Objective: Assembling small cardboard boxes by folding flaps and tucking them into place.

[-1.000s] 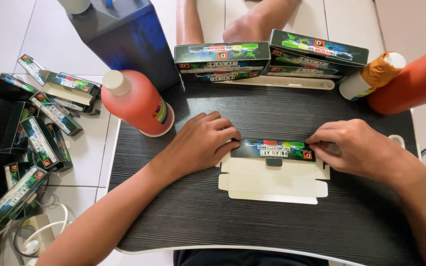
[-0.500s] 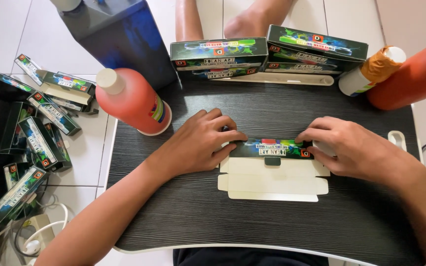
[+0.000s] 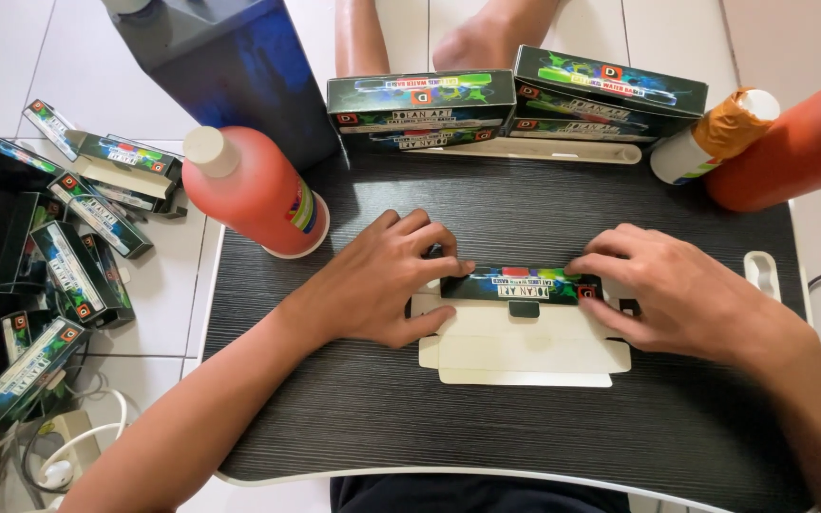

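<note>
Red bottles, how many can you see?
2. One red bottle with a white cap stands at the table's left edge; another lies at the right edge, partly cut off. None seems hidden.

red bottle stands at the dark table's left edge; finished boxes line the far edge, more boxes on the floor

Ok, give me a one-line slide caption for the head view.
Both hands, left hand and right hand, press a flat unfolded carton on the dark tray table, finished boxes stacked behind.
</note>
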